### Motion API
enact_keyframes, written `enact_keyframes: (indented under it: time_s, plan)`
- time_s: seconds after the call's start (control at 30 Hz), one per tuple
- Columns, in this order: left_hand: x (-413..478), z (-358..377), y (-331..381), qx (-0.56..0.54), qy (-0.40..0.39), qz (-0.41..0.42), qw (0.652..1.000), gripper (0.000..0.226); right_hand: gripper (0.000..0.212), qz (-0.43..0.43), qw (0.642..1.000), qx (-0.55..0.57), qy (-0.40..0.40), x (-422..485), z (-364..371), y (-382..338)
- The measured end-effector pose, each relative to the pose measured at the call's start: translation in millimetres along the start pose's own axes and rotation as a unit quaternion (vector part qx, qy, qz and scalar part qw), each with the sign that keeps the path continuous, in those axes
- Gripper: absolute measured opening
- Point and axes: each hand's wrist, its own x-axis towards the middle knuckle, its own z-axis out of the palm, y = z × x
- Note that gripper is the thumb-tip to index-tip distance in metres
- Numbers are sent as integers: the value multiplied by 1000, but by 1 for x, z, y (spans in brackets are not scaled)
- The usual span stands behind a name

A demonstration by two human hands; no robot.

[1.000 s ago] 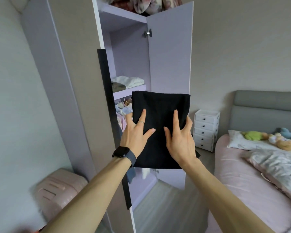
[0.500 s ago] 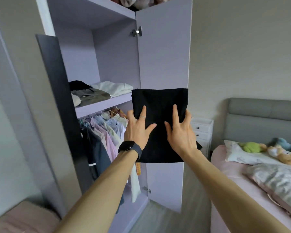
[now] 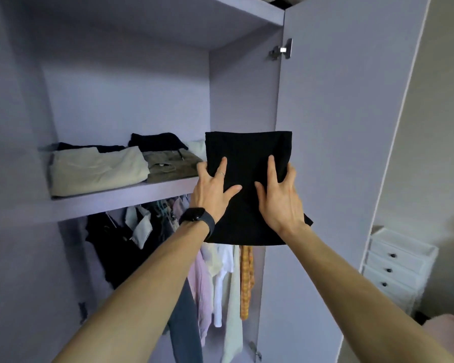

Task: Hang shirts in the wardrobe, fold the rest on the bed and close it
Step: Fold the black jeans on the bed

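Observation:
A folded black garment (image 3: 248,148) is held up in front of the open lilac wardrobe, level with its middle shelf (image 3: 116,201). My left hand (image 3: 212,189), with a black watch on the wrist, grips the garment's left side, thumb and forefinger on top and the other fingers round the edge. My right hand (image 3: 281,197) grips the right side the same way. Several shirts (image 3: 215,279) hang from the rail under the shelf.
The shelf carries folded clothes: a beige pile (image 3: 97,169) at the left, an olive piece (image 3: 168,166) with dark items behind it. The open right door (image 3: 338,153) stands close beside the garment. A white drawer chest (image 3: 396,265) and a pink bed corner (image 3: 448,334) lie at the right.
I have stepped closer and turned left toward the wardrobe; its shelf and rail now fill the view. Both hands keep the same hold on the black garment, now nearer the shelf.

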Motion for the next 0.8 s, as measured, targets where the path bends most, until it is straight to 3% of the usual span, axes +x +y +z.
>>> enact_keyframes:
  time_s: [0.47, 0.8]
  plan:
    - [197, -9, -144, 51, 86, -42, 994, 83, 67, -115, 990, 81, -3, 215, 159, -61]
    - [308, -40, -242, 85, 107, -70, 988, 82, 67, -121, 981, 142, -44, 333, 258, -133]
